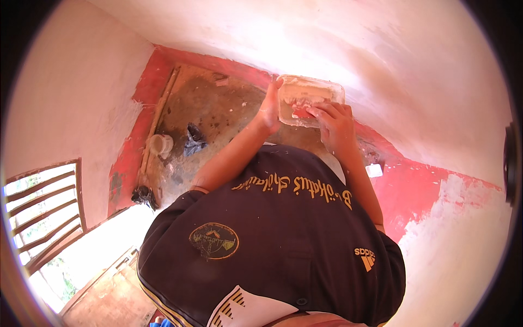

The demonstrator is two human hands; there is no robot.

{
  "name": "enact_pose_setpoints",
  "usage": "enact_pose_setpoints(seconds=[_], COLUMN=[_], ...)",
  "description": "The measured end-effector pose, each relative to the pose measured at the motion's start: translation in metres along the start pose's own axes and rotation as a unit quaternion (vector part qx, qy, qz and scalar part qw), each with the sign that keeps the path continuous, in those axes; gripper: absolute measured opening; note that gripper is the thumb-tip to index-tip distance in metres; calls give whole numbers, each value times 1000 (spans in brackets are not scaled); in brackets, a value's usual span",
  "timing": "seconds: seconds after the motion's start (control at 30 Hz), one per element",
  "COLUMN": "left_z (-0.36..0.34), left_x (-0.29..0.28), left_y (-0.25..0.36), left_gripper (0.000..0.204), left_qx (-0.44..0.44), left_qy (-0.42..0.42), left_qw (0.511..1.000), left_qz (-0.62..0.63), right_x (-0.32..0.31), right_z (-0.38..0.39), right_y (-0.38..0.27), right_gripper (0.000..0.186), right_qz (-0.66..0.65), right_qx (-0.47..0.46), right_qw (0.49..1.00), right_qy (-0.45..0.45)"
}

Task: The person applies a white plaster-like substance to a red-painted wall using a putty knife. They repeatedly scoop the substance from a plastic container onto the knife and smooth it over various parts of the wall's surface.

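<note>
On the floor at left, I see a white bucket, its contents unclear. Rightward, the left hand meets the tub's left side, finger closure hidden from me; beside the wall, that tub should prove light, flexible, slippery, best held by its rim. Inside, the right hand pinches a red scraper amid pale paste.

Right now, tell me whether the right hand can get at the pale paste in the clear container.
Likely yes: the right hand holds a red tool inside the clear container, next to the pale paste. The top looks open, and the left hand is off at the left side.
</note>
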State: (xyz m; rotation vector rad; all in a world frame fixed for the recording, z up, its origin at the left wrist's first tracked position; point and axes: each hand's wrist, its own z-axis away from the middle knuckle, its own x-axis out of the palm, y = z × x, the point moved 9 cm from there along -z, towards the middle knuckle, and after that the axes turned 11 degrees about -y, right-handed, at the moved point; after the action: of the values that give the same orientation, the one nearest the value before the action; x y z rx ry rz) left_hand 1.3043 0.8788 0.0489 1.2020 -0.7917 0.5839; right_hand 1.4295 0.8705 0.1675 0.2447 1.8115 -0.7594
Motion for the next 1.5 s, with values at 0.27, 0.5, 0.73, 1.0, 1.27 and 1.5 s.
enact_pose_setpoints(seconds=[0.27, 0.5, 0.73, 1.0, 1.27, 1.5], left_z=[-6, -5, 0, 6, 7, 12], left_x=[11, 14, 23, 31, 31, 27], left_y=[8, 9, 12, 9, 30, 34], left_gripper=[64, 67, 67, 64, 68, 69], left_qx=[6, 17, -32, -39, 52, 57], left_qy=[3, -11, 28, 37, -7, 10], left_qw=[1000, 1000, 999, 999, 998, 998], left_qz=[13, 17, 15, 2, -45, -5], right_x=[-34, -63, -73, -76, -74, -91], right_z=[-5, 0, -4, -12, -15, -13], right_y=[0, -6, -23, -44, -59, -62], right_gripper=[29, 36, 33, 27, 24, 26], right_qz=[-30, -24, -42, -53, -21, -17], right_qx=[-16, -35, -78, -114, -147, -151], right_qw=[999, 997, 996, 990, 985, 978], right_qy=[16, 69, 23, 56, 83, 140])
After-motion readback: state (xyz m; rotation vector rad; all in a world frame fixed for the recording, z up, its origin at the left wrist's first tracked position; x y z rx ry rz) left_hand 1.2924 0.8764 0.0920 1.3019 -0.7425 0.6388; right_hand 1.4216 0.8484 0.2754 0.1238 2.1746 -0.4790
